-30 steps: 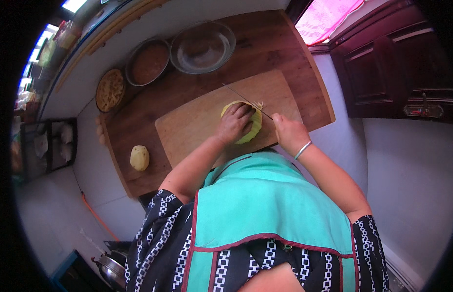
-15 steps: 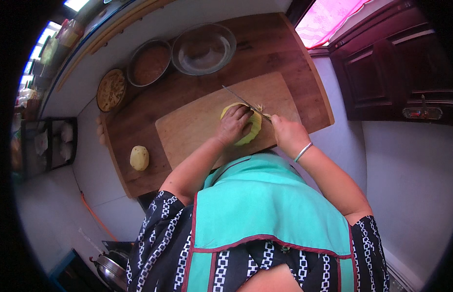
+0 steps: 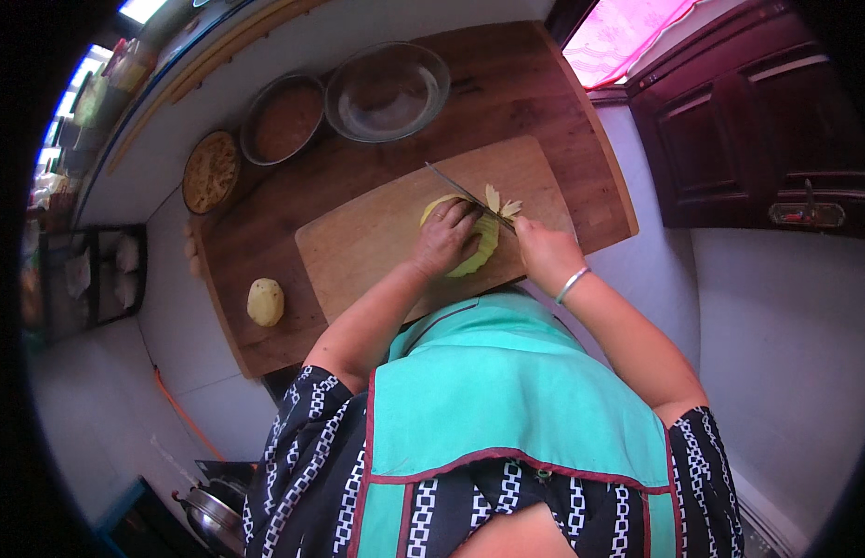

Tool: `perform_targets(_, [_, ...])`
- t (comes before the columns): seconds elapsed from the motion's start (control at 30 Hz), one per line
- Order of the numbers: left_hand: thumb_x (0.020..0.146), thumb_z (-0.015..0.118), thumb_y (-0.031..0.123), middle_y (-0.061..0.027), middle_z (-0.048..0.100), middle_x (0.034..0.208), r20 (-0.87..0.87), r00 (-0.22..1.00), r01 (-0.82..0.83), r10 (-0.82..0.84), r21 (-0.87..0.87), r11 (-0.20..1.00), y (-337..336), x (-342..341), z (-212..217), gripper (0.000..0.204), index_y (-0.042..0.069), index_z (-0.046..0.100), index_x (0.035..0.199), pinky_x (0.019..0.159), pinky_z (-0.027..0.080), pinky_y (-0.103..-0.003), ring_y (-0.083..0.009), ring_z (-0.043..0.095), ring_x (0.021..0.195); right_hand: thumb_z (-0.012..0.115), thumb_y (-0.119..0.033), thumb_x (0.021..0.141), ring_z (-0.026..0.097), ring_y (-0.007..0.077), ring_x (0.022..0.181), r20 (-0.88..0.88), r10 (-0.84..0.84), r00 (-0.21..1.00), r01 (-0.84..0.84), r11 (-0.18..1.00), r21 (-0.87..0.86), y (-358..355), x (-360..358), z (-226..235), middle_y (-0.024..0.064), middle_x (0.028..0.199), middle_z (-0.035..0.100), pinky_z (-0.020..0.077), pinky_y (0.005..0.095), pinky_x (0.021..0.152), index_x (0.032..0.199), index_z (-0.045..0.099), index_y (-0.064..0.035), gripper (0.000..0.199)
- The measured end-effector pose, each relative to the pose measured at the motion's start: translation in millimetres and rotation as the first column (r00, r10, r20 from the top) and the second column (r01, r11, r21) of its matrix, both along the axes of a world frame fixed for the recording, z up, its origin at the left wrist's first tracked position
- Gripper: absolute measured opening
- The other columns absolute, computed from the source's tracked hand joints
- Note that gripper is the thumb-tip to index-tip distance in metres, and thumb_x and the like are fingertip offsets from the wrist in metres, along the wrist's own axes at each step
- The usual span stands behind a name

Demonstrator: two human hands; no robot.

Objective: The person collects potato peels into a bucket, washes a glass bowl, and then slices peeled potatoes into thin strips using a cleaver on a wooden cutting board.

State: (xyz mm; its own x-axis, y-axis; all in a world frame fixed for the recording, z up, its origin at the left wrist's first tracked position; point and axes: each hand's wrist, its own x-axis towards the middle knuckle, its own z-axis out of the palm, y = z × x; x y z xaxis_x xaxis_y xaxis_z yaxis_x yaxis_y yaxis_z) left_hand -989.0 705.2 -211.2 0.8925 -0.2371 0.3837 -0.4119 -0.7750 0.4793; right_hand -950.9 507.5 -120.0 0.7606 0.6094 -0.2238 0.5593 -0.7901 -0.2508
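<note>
A pale yellow-green vegetable (image 3: 483,249) lies on the wooden cutting board (image 3: 376,232). My left hand (image 3: 443,239) presses down on it, fingers curled over its top. My right hand (image 3: 541,251) grips a knife (image 3: 460,190) whose thin blade angles up and to the left across the vegetable. A few cut slices (image 3: 502,203) stand fanned just past the blade. A silver bangle sits on my right wrist.
The board rests on a dark wooden table (image 3: 534,102). Behind it stand a glass bowl (image 3: 388,91), a metal bowl of brown stuff (image 3: 283,119) and a dish of yellow pieces (image 3: 211,171). A peeled potato (image 3: 265,301) lies at the left. A dark cabinet (image 3: 758,121) is at the right.
Both hands and the knife stay at the vegetable with only small shifts; the blade has moved slightly along it and slices now fan out behind the blade.
</note>
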Motion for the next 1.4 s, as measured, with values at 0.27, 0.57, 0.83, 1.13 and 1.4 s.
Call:
perform_targets(0.27, [0.072,0.066,0.020,-0.0148,0.051,0.118,-0.022,1.000,-0.016,0.016,-0.008,1.000,1,-2,-1,0.045,0.005,0.055,0.113,0.095,0.039,-0.042,-0.0333,0.046,0.112,0.041,-0.010,0.085,0.060,0.0406,0.070,0.005,-0.002,1.000,0.001,0.992,0.123,-1,-1,8,0.0200,0.085,0.059,0.0487,0.0486,0.060,0.093,0.045,-0.0033,0.011])
perform_targets(0.57, [0.071,0.065,0.020,-0.0142,0.052,0.116,-0.013,1.000,-0.017,0.017,0.001,1.000,-1,2,4,0.043,0.004,0.056,0.109,0.095,0.040,-0.041,-0.0328,0.048,0.110,0.043,-0.010,0.084,0.061,0.0398,0.069,0.020,0.007,1.000,-0.009,0.992,0.125,2,7,-33,0.0215,0.087,0.059,0.0484,0.0491,0.059,0.094,0.046,-0.0033,0.012])
perform_targets(0.83, [0.070,0.066,0.018,-0.0123,0.053,0.111,0.042,0.999,-0.030,0.031,-0.015,0.999,3,-8,11,0.034,0.007,0.057,0.101,0.092,0.040,-0.041,-0.0319,0.049,0.107,0.047,-0.010,0.082,0.062,0.0368,0.066,0.109,0.065,0.992,-0.083,0.983,0.166,9,7,-28,0.0190,0.083,0.060,0.0497,0.0460,0.057,0.096,0.046,-0.0038,0.015])
perform_targets(1.13, [0.068,0.066,0.019,-0.0112,0.055,0.108,0.049,0.999,-0.018,0.019,-0.024,1.000,6,0,4,0.034,0.008,0.059,0.099,0.090,0.042,-0.042,-0.0315,0.049,0.105,0.045,-0.010,0.083,0.062,0.0343,0.062,0.145,0.071,0.987,-0.088,0.989,0.115,11,2,-6,0.0164,0.081,0.061,0.0499,0.0444,0.052,0.097,0.042,-0.0051,0.015])
perform_targets(1.4, [0.067,0.067,0.017,-0.0142,0.053,0.111,0.014,1.000,-0.003,0.003,-0.034,0.999,8,1,5,0.037,0.007,0.058,0.102,0.092,0.041,-0.043,-0.0339,0.047,0.108,0.042,-0.007,0.083,0.060,0.0367,0.064,0.055,0.089,0.994,-0.089,0.996,-0.006,12,-9,23,0.0183,0.084,0.059,0.0479,0.0458,0.053,0.096,0.040,-0.0038,0.013])
